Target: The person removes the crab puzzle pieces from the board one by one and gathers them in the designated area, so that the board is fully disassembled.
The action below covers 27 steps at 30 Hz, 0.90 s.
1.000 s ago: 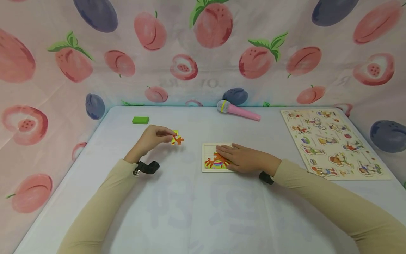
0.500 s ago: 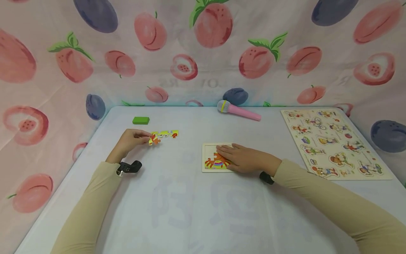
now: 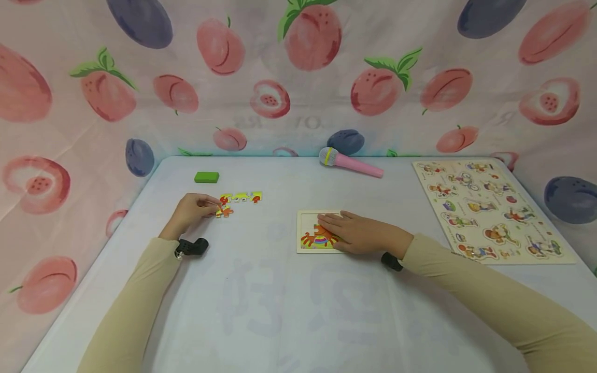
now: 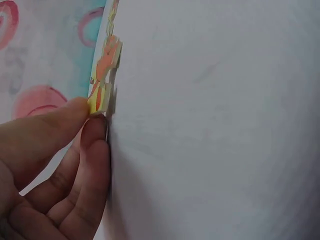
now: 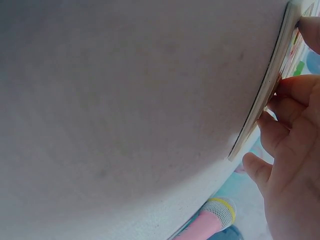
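My left hand (image 3: 191,209) is at the left of the table, its thumb and fingers pinching the edge of an orange and yellow jigsaw piece (image 3: 226,211). In the left wrist view that puzzle piece (image 4: 101,97) sits at the thumb tip, close to the table surface. Just beyond it lies a short row of yellow jigsaw pieces with red spots (image 3: 241,197). My right hand (image 3: 361,231) rests with extended fingers on a small framed jigsaw puzzle (image 3: 313,239) showing an orange animal and a rainbow. The hand covers the puzzle's right part.
A green block (image 3: 207,177) lies at the back left. Near the back edge is a pink toy microphone (image 3: 351,162). On the right lies a large picture board (image 3: 489,210) with children's figures. A fruit-patterned cloth (image 3: 298,93) hangs behind the white table.
My left hand has moved left with the jigsaw piece, then slightly nearer and down, below the row of yellow pieces, which came into view. My right hand stays on the framed puzzle.
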{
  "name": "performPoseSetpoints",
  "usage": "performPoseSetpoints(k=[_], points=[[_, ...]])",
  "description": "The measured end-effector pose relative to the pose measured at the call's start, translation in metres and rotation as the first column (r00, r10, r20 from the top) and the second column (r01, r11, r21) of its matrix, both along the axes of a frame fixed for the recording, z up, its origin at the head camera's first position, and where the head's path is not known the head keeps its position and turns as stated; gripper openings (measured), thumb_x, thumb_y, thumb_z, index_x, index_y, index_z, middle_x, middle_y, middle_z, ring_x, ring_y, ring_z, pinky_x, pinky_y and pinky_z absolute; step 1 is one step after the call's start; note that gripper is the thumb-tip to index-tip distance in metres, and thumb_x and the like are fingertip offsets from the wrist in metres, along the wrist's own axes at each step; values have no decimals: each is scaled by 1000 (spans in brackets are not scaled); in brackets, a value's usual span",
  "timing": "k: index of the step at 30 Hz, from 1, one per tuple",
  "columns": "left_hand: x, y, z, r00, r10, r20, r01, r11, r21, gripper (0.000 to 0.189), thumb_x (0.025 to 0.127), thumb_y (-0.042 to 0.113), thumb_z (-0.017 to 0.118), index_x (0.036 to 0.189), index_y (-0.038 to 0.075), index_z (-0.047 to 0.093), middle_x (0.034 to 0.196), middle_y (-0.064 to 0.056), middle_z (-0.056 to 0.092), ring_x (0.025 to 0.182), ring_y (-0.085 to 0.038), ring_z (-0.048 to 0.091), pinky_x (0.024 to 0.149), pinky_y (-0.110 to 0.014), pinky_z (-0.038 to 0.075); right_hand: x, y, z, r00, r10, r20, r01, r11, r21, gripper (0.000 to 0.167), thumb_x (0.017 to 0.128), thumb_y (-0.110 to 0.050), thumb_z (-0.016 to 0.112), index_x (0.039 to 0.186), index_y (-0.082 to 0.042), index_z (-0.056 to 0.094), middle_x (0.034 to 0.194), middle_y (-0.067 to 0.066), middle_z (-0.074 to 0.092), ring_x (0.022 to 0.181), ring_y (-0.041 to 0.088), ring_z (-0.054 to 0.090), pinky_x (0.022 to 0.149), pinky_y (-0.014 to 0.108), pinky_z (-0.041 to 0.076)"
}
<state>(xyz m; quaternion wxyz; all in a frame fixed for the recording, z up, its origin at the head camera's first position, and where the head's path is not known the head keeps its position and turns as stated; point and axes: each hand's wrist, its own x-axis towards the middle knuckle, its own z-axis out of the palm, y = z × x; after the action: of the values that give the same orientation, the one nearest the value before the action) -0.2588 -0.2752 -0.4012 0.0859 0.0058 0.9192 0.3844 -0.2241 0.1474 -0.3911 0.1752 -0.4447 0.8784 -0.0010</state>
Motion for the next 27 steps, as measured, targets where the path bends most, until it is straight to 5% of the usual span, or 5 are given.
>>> performPoseSetpoints(k=[9,17,27], points=[[-1,0,1,999,-29,35,32,995,-92,37,81,17,73,114,2,65,107,-16,68,96,-24,60,75,-23,45,0,0,-1,1000,-10,8,9,1000,5,66,99,-36,41,151,-7,14,159,6,13,146,23,15,117,47,15],[-2,1,2,999,-51,9,52,992,-118,34,81,13,73,111,0,66,101,-17,67,90,-24,61,82,-33,45,-1,-1,-2,1000,-10,13,9,1000,13,66,99,-36,41,151,-7,13,159,6,11,147,23,13,117,47,14],[-2,1,3,999,-31,17,33,992,-118,34,80,14,73,110,0,66,98,-15,67,84,-18,58,76,-27,42,-2,0,-2,1000,-8,6,8,1000,17,65,99,-37,40,151,-7,13,159,6,12,146,24,14,117,47,15]])
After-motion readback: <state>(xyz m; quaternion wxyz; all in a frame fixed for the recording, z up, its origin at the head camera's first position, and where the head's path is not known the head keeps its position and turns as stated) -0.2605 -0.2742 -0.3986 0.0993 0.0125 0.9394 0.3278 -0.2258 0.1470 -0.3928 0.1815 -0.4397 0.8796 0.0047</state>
